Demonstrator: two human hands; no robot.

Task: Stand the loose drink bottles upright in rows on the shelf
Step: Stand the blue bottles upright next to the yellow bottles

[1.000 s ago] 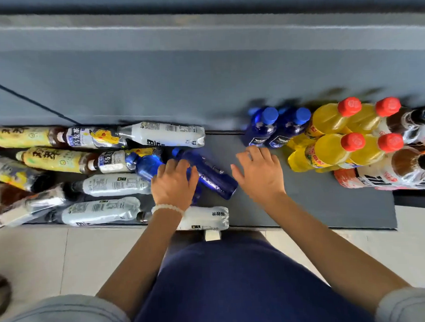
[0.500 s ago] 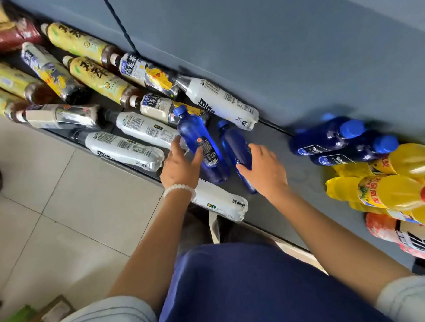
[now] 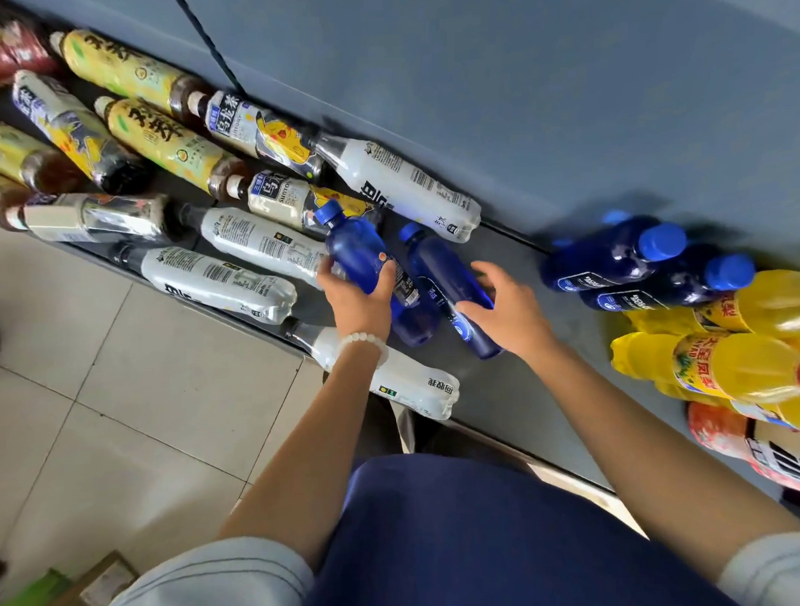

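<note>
Head view: at the centre of the frame the left hand (image 3: 353,300) curls its fingers (image 3: 328,265) and thumb round a loose blue bottle (image 3: 359,254), cap pointing toward the upper left. Just to its right the right hand (image 3: 509,310) closes on a second blue bottle (image 3: 438,274) lying on the grey shelf (image 3: 519,389). White-labelled bottles (image 3: 403,185) lie tumbled at the left. At the right edge, blue bottles (image 3: 614,259) and yellow bottles (image 3: 727,368) stand in rows.
</note>
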